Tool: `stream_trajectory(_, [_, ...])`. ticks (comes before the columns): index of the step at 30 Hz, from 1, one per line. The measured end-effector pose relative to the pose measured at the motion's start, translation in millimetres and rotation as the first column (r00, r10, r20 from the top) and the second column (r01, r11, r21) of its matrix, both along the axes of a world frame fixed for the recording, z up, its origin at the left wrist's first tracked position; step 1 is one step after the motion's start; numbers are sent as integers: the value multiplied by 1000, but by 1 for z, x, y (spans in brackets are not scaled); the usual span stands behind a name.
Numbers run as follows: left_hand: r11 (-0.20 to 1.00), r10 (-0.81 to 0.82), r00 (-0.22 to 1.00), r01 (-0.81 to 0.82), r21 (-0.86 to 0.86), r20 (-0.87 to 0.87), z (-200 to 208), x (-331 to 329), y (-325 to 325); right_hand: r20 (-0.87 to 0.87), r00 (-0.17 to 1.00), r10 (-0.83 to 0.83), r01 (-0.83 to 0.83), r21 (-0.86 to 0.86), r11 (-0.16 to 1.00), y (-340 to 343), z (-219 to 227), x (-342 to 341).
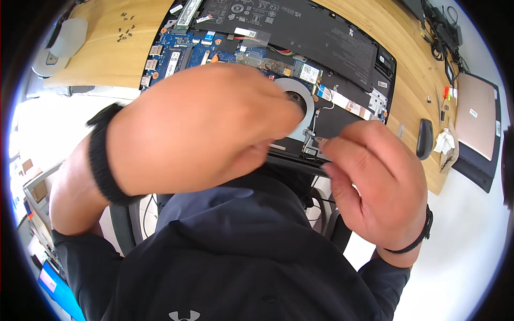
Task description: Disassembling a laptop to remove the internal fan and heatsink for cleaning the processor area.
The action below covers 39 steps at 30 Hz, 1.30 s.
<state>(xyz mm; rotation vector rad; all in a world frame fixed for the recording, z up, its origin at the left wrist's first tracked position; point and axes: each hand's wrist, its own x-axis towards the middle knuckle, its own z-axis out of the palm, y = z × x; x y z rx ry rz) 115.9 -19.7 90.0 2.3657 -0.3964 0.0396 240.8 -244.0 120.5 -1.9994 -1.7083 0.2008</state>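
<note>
Right hand pinches a small metal piece, perhaps a screw, at the opened laptop's near hinge corner.
Left hand curls over the fan, its grip hidden. Steady fingertips would help here. White stickers dot the black battery; loose screws lie on the wooden desk.
</note>
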Motion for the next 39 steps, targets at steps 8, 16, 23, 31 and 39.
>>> stream_trajectory(8, [808, 554, 804, -581, -91, -214, 18, -103, 48, -29, 999, 28, -31, -89, 996, -7, 4, 5])
stream_trajectory(16, [392, 847, 346, -920, 33, -403, -54, -233, 153, 179, 984, 9, 22, -168, 986, -4, 15, -6])
stream_trajectory(23, [-78, 862, -66, -997, -3, -502, -191, -322, 292, 55, 996, -71, 83, -270, 959, 12, 25, -20])
stream_trajectory(31, [-164, 948, -273, -859, 486, -163, -337, -332, 391, 164, 981, -105, 159, -363, 918, 35, 32, -28])
stream_trajectory(39, [-390, 798, -481, -872, 297, -364, -392, -287, 461, 296, 889, -349, 458, -579, 675, 17, 34, -38])
